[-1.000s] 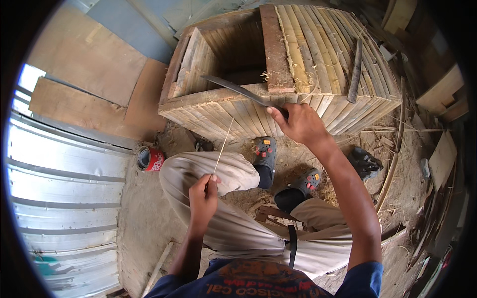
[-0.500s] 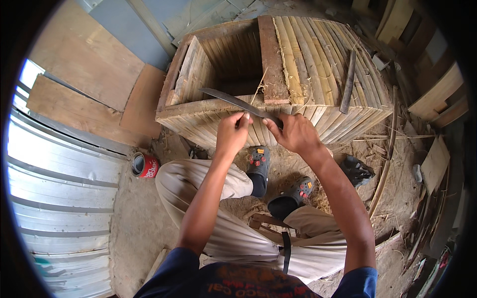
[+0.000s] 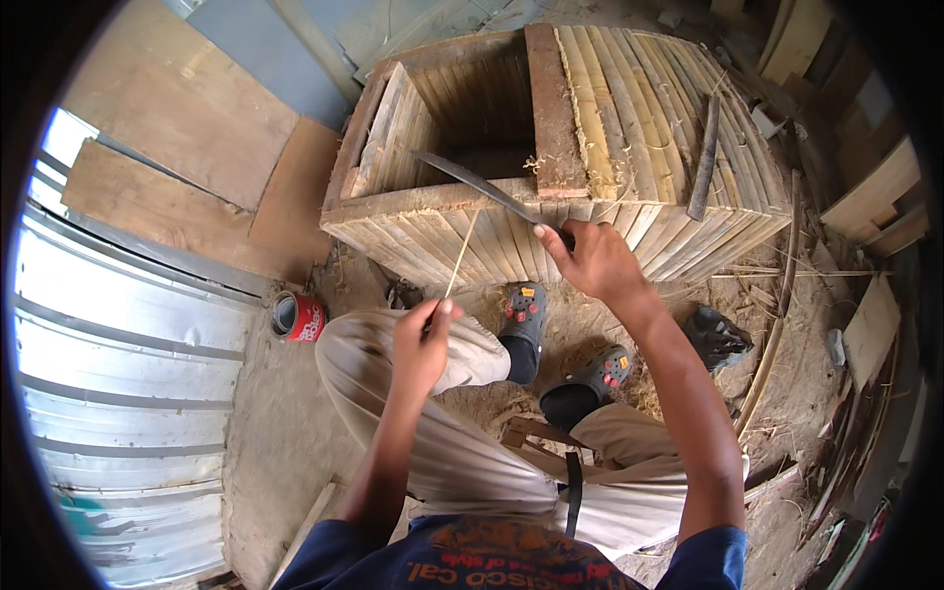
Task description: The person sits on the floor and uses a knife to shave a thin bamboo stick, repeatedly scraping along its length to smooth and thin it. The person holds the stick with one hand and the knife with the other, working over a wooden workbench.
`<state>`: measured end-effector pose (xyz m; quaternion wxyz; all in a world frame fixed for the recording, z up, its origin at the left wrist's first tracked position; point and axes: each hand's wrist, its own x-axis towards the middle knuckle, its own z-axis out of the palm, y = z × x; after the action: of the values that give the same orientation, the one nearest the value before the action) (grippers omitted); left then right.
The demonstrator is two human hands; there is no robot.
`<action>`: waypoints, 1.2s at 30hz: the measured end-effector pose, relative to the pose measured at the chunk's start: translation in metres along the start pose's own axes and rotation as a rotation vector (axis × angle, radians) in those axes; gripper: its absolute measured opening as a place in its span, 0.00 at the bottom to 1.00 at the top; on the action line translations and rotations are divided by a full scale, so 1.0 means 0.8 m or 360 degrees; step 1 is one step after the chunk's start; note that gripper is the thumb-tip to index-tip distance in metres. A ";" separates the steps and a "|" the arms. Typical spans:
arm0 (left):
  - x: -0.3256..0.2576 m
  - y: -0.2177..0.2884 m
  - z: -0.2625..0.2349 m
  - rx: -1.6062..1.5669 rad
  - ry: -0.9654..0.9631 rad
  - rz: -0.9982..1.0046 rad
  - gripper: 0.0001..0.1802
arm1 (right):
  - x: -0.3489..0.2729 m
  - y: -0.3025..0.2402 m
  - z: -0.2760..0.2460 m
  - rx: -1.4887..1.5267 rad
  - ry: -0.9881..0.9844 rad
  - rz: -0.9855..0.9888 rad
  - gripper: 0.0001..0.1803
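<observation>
My right hand is closed round the handle of a long dark-bladed knife. Its blade points up and left across the front rim of a slatted bamboo box. Below and left of the blade, my left hand pinches a thin pale bamboo strip. The strip slants upward, its far end in front of the box's slatted side. The box has an opening on its left part and a brown board across the top, with curled shavings on it.
A dark flat strip lies on the box's slats at the right. A red can stands on the floor at left, near corrugated metal sheeting. Beyond my right foot lies a black crumpled object. Wood scraps lie along the right side.
My left hand has come away from the knife blade, down and left toward my knee, drawing the bamboo strip with it. My right hand keeps hold of the knife.
</observation>
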<state>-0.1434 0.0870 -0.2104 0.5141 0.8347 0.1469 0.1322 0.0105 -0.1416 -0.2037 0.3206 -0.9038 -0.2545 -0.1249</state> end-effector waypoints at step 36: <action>0.090 0.029 0.080 -0.0058 -0.0184 0.0121 0.13 | 0.029 -0.006 0.005 -0.0412 -0.0124 -0.0026 0.37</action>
<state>-0.0505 0.0520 -0.2125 0.5315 0.8364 0.0826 0.1058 0.0274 -0.1268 -0.1952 0.1901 -0.9397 -0.2559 -0.1240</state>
